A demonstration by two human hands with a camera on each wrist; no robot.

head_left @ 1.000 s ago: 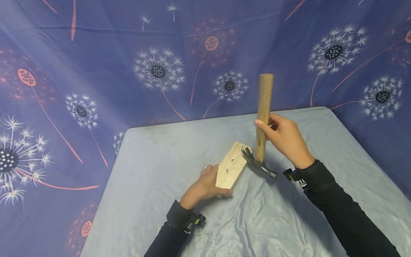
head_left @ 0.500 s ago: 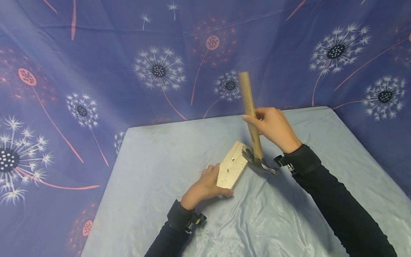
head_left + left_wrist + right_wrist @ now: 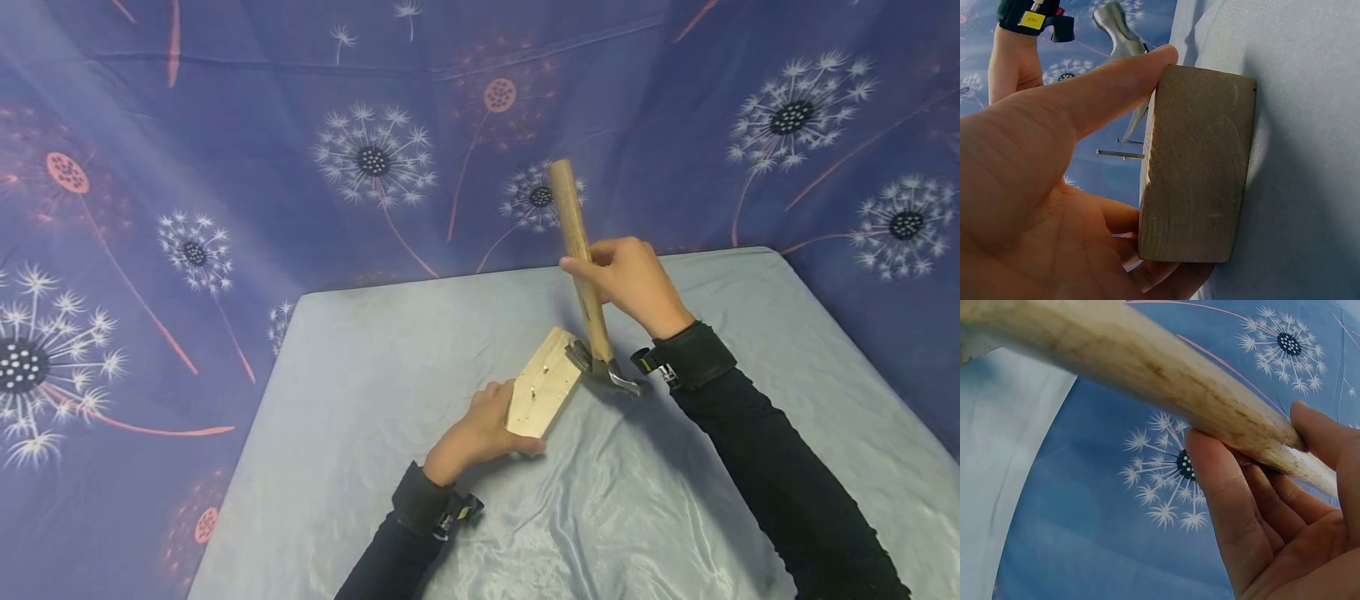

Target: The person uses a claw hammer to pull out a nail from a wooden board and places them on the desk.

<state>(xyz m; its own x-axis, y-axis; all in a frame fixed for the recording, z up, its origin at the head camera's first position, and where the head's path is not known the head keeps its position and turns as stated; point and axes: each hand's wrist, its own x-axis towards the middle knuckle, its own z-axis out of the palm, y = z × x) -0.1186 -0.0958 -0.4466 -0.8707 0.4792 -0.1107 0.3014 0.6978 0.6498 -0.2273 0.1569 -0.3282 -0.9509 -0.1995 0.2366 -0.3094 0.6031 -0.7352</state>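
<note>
A claw hammer (image 3: 573, 225) stands head down, its wooden handle tilted up and to the left. My right hand (image 3: 633, 279) grips that handle about halfway along; the right wrist view shows thumb and fingers around the wood (image 3: 1147, 369). The hammer's claw (image 3: 581, 357) lies at the far right end of a pale wooden block (image 3: 546, 387). Several nails (image 3: 1119, 154) stick up from the block's top face. Around the block's near end, my left hand (image 3: 480, 429) holds it on the table, thumb on one side and fingers on the other. Whether the claw grips a nail is hard to see.
A light blue satin cloth (image 3: 375, 400) covers the table, wrinkled in front of the block. Behind and beside the table hangs a blue curtain (image 3: 247, 108) with dandelion prints.
My right hand has moved left and away, tipping the hammer's handle from upright to leaning left. The hammer head stays by the block's end. My left hand and the block hold nearly still.
</note>
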